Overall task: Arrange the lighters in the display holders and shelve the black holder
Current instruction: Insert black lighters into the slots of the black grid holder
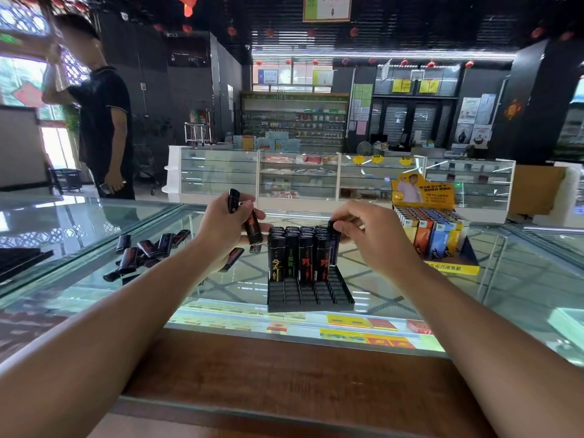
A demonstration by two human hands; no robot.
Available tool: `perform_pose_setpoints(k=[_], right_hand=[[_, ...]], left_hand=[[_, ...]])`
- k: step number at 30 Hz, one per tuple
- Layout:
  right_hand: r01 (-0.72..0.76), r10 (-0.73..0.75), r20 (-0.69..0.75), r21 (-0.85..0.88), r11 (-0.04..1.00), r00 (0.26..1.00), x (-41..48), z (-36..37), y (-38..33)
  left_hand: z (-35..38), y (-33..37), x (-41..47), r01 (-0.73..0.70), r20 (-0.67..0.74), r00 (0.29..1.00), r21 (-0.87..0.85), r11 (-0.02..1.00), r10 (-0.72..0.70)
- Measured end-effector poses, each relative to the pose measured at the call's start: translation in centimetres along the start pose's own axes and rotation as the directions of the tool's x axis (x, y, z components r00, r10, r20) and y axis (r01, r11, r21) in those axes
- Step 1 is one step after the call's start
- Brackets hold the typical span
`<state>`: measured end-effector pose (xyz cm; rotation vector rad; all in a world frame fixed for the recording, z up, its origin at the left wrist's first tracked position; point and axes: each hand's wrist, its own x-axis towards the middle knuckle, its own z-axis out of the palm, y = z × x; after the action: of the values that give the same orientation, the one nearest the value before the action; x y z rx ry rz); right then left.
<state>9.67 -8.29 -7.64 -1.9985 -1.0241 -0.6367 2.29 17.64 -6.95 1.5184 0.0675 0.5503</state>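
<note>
A black display holder (311, 297) sits on the glass counter, its back rows filled with upright black lighters (292, 248) and its front slots bare. My left hand (226, 227) grips two black lighters (249, 222) just left of the holder. At the right end of the filled rows, my right hand (368, 230) pinches the top of one black lighter (332, 235) that stands in or just above its slot. Several loose black lighters (147, 251) lie in a pile on the glass to the left.
A second display holder with coloured lighters (433, 230) and a yellow card stands at the right. A person (104, 121) in dark clothes stands beyond the counter at the left. The counter's wooden edge (284, 374) runs along the front. Glass showcases (300, 178) stand behind.
</note>
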Motion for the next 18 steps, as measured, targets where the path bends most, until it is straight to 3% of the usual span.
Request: perform_pose_setpoints(k=[10,14,18], right_hand=[[0.061,-0.060,0.013,-0.086,0.994,0.998,0.08,0.18,0.60],[-0.107,0.100,0.092,0.076,0.991,0.991,0.15,-0.12,0.24],[-0.218,0.201,0.232,0.052,0.975,0.952,-0.16,0.22,0.84]], left_hand=[[-0.05,-0.26,0.19,-0.015,0.015,1.000,0.044,0.999,0.015],[-0.24,-0.35,0.26,-0.022,0.023,1.000,0.053,0.998,0.021],[-0.20,-0.38,0.29,-0.018,0.023,1.000,0.047,0.999,0.017]])
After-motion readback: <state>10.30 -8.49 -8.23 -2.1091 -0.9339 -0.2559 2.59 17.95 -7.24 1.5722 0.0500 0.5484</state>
